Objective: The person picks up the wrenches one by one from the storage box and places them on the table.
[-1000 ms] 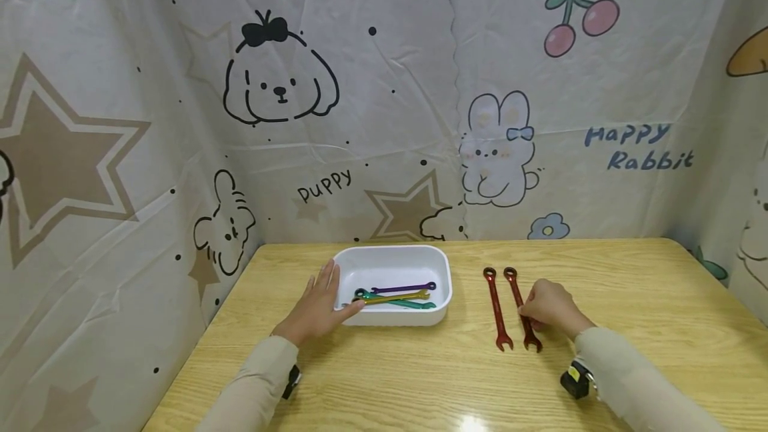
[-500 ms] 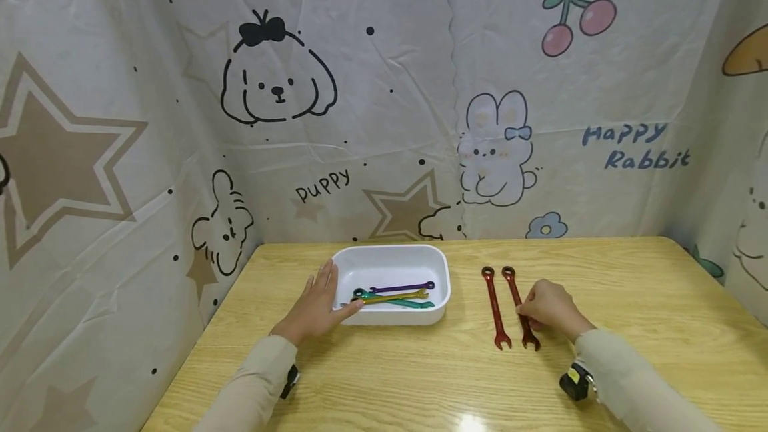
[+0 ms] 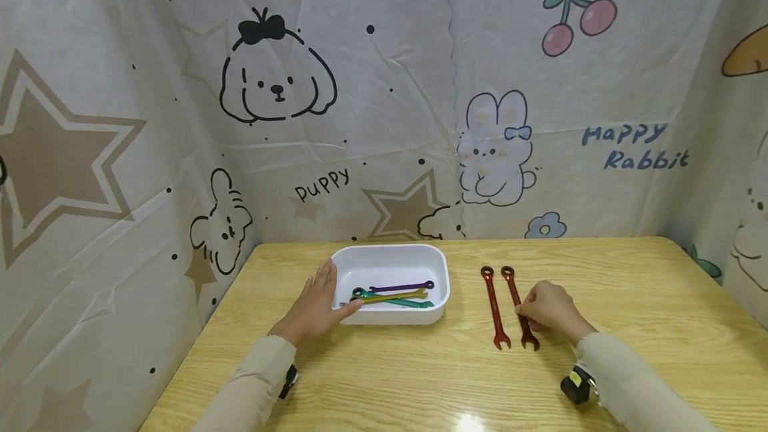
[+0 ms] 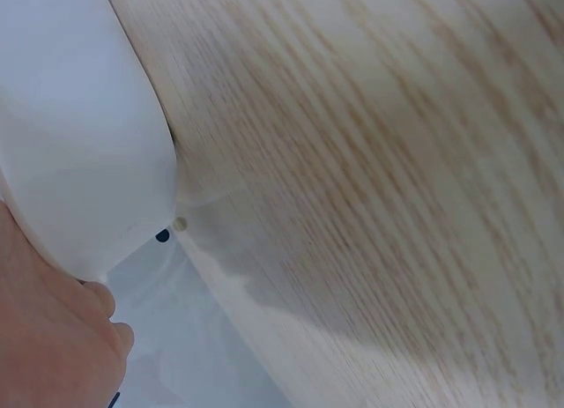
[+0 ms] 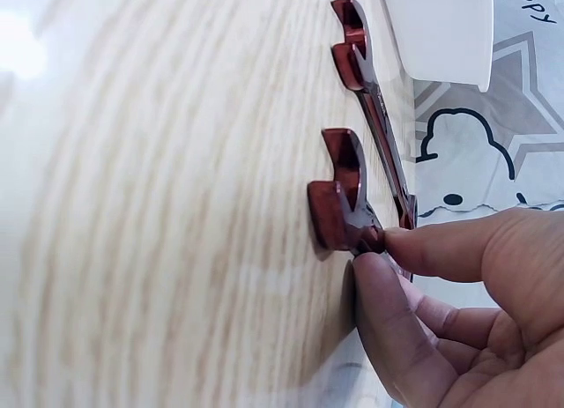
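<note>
In the head view my left hand [image 3: 311, 309] lies with straight, spread fingers against the left end of a white plastic bin [image 3: 396, 317], its thumb over the front rim. Inside the bin are a purple wrench [image 3: 401, 287], a gold wrench [image 3: 393, 297] and a green wrench [image 3: 415, 303]. To the right, my right hand [image 3: 549, 309] pinches the shank of a dark red combination wrench [image 3: 514, 291] between thumb and index finger. In the right wrist view the held wrench's open-end jaw [image 5: 339, 183] sits close over the tabletop. A second red wrench [image 3: 495, 309] lies parallel to its left.
The wooden table [image 3: 390, 379] runs up to a printed cloth backdrop [image 3: 384, 85] at the back and left. Each wrist carries a small black camera, such as the right wrist camera [image 3: 576, 385].
Almost nothing differs: both hands, the bin and the wrenches keep their places, with only a slight shift of the whole head view.
</note>
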A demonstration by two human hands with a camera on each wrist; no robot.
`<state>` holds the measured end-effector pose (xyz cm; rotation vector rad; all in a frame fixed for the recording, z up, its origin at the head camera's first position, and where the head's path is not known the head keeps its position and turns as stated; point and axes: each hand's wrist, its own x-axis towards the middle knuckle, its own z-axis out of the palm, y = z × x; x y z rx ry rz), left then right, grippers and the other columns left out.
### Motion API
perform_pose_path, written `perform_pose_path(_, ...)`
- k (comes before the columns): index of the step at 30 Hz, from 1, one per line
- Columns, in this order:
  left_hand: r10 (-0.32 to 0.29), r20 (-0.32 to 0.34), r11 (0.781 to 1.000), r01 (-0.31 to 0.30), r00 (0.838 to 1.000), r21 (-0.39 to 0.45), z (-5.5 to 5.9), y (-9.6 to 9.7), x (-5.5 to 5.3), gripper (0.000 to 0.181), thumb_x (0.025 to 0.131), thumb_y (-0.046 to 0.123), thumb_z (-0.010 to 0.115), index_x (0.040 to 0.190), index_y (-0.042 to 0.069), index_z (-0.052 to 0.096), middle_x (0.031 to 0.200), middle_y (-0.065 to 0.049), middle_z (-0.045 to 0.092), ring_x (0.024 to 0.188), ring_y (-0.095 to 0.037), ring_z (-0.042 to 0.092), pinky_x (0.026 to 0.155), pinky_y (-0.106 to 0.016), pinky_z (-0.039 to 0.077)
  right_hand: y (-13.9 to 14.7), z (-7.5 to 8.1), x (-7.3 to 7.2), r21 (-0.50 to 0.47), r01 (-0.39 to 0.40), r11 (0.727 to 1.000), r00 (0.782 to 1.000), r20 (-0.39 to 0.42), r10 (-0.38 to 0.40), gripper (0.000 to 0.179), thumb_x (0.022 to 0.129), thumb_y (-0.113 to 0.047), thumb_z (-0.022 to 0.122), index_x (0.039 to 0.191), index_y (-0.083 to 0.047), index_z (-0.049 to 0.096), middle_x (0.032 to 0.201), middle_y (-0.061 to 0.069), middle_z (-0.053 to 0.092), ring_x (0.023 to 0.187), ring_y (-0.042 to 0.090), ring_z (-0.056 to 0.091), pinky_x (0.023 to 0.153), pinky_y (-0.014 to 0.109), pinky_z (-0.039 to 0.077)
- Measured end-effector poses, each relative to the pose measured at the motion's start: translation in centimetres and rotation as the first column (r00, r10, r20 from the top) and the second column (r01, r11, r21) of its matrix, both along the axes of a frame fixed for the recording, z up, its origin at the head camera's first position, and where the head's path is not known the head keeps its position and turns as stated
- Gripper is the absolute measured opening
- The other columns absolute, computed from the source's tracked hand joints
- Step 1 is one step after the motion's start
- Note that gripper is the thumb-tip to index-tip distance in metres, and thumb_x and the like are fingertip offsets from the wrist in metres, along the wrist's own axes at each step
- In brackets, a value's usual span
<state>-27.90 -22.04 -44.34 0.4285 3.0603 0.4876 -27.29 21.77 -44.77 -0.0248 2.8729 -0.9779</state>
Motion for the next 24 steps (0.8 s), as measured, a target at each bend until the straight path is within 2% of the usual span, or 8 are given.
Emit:
perform_pose_path(5, 0.007, 0.013, 1.0, -0.007, 1.0, -0.01, 0.2, 0.0, -0.1, 0.108, 0.087, 0.074, 0.042, 0.151, -0.004, 0.004, 0.16, -0.015, -0.006, 0.147, -0.028, -0.002, 0.119, -0.048, 0.004, 0.1, -0.3, 0.0, -0.015, 0.009, 1.0, 1.0, -0.002, -0.009, 0.026, 0.085, -0.012, 0.069, 0.061, -0.004, 0.065, 0.051, 0.001, 0.058, 0.044, 0.01, 0.052, 0.044, 0.022, 0.041)
perform_pose_path(16, 0.001, -0.015, 1.0, -0.001, 1.0, -0.003, -0.1, 0.0, -0.2, 0.107, 0.087, 0.073, 0.043, 0.151, -0.005, 0.007, 0.16, -0.017, -0.002, 0.147, -0.03, 0.001, 0.118, -0.049, 0.006, 0.2, -0.1, -0.1, -0.017, -0.002, 1.0, 1.0, 0.01, 0.002, 0.024, 0.088, -0.013, 0.067, 0.066, -0.003, 0.065, 0.055, 0.002, 0.059, 0.047, 0.012, 0.054, 0.046, 0.025, 0.043)
perform_pose_path(19, 0.002, -0.005, 1.0, -0.002, 1.0, -0.013, 0.1, 0.0, -0.1, 0.108, 0.086, 0.075, 0.041, 0.151, -0.004, 0.006, 0.16, -0.016, -0.003, 0.148, -0.028, 0.0, 0.118, -0.049, 0.005, 0.2, 0.5, -0.2, -0.039, 0.009, 0.999, 1.0, 0.024, -0.008, 0.024, 0.089, -0.015, 0.066, 0.07, -0.002, 0.065, 0.057, 0.004, 0.06, 0.049, 0.013, 0.055, 0.047, 0.026, 0.043)
perform_pose_path(21, 0.005, 0.006, 1.0, -0.005, 1.0, -0.022, 0.3, 0.0, -0.1, 0.109, 0.086, 0.076, 0.039, 0.151, -0.003, 0.004, 0.16, -0.015, -0.004, 0.148, -0.027, -0.001, 0.119, -0.047, 0.004, 0.0, 1.3, -0.4, -0.074, 0.013, 0.997, 1.0, 0.027, -0.011, 0.022, 0.09, -0.017, 0.065, 0.076, 0.0, 0.065, 0.061, 0.005, 0.062, 0.052, 0.015, 0.057, 0.049, 0.028, 0.047)
perform_pose_path(24, 0.006, 0.006, 1.0, -0.006, 1.0, -0.023, 0.3, 0.1, 0.0, 0.107, 0.087, 0.075, 0.04, 0.151, -0.004, 0.004, 0.16, -0.015, -0.005, 0.148, -0.027, -0.001, 0.119, -0.048, 0.004, -0.8, 2.9, -0.8, -0.182, 0.014, 0.983, 1.0, 0.026, -0.009, 0.023, 0.092, -0.018, 0.064, 0.089, 0.005, 0.064, 0.075, 0.013, 0.066, 0.062, 0.019, 0.063, 0.057, 0.033, 0.055)
